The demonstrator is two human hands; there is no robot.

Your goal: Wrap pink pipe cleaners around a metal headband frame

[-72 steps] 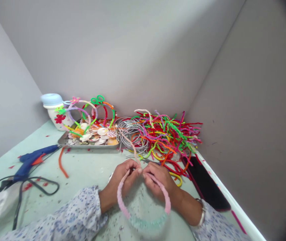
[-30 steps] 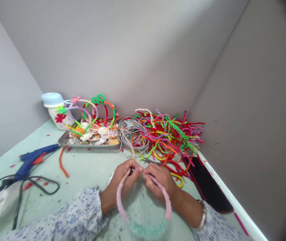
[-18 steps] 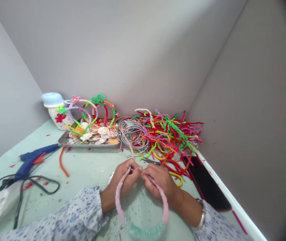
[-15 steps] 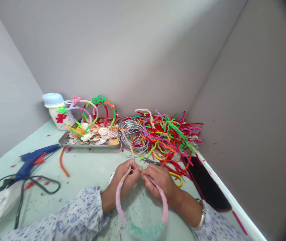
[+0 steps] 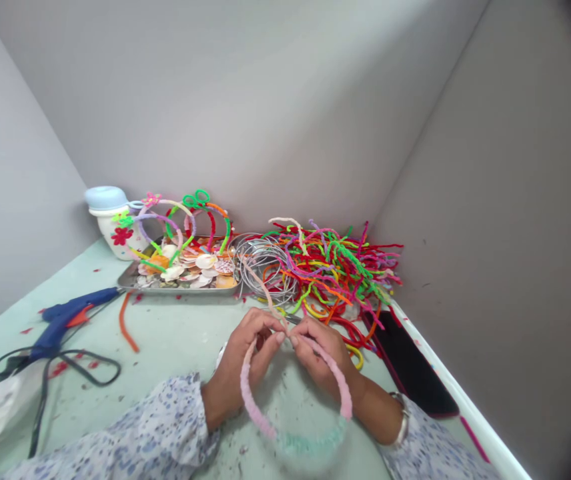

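Between my two hands is a hoop (image 5: 310, 445) wound in fuzzy pipe cleaner, pink and lilac at the sides and mint green at the bottom. My left hand (image 5: 255, 350) pinches its far left end between thumb and forefinger. My right hand (image 5: 320, 350) pinches the other end, the fingertips of both hands almost meeting. From the pinch a loose pale peach pipe cleaner (image 5: 261, 283) runs up and away towards a coil of wire. The exact join of the ends is hidden by my fingers.
Behind my hands lie a metal tray (image 5: 185, 291) of shells with finished headbands, a wire coil (image 5: 265, 257) and a heap of pipe cleaners (image 5: 345, 263). A blue glue gun (image 5: 60, 320) with its cord sits left, a black phone (image 5: 410, 367) right. A white cup (image 5: 118, 227) stands behind.
The hoop has shifted right and turned a little. Both hands moved slightly, and the tail of the peach pipe cleaner now passes down to the pinch between my fingertips.
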